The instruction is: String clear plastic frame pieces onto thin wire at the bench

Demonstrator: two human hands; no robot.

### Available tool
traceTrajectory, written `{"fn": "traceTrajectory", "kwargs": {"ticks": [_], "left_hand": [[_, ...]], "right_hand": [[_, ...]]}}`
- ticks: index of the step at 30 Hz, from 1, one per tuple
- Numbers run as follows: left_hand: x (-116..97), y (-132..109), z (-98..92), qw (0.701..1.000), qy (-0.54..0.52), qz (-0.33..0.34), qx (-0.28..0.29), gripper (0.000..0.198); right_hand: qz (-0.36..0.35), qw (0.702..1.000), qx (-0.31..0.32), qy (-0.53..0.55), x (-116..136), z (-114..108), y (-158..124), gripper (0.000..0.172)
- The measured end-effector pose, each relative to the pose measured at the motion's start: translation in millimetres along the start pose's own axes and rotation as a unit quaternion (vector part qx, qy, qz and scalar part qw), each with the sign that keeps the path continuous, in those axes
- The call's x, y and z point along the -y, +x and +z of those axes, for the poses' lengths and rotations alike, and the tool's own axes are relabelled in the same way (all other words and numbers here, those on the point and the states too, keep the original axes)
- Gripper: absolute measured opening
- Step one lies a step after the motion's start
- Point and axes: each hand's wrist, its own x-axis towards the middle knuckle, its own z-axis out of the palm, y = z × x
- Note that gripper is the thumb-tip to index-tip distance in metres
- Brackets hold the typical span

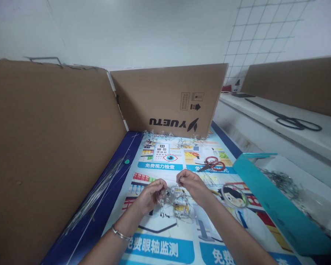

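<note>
A tangled cluster of thin wire with small clear and dark beads (178, 206) hangs below and between my hands, over the printed table cover. My left hand (152, 195) is closed on the cluster's left side, its fingertips pinched together. Just to the right, my right hand (191, 185) pinches a thin wire end near the top of the cluster. The wire between the two hands is too fine to follow. Beyond my right hand lie red-handled scissors (214, 164), and a round clear dish or roll (234, 195) rests by my right forearm.
Loose straight wires (99, 191) lie along the left side. A cardboard panel (165, 99) stands at the back, with more beaded wire pieces (165, 134) at its foot. On the right is a teal-sided box (276, 206) holding wire bundles. Black-handled scissors (295, 123) lie on the white ledge.
</note>
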Motion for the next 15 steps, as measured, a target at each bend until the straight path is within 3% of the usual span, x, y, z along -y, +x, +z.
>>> {"fn": "traceTrajectory", "kwargs": {"ticks": [7, 15], "left_hand": [[0, 0, -1.7, 0.998, -0.066, 0.006, -0.014, 0.009], [0, 3, -6.8, 0.991, -0.131, 0.014, -0.017, 0.007]], "right_hand": [[0.006, 0.993, -0.018, -0.112, 6, -6, -2, 0.012], [0.025, 0.985, -0.02, -0.169, 9, -12, -1, 0.013]]}}
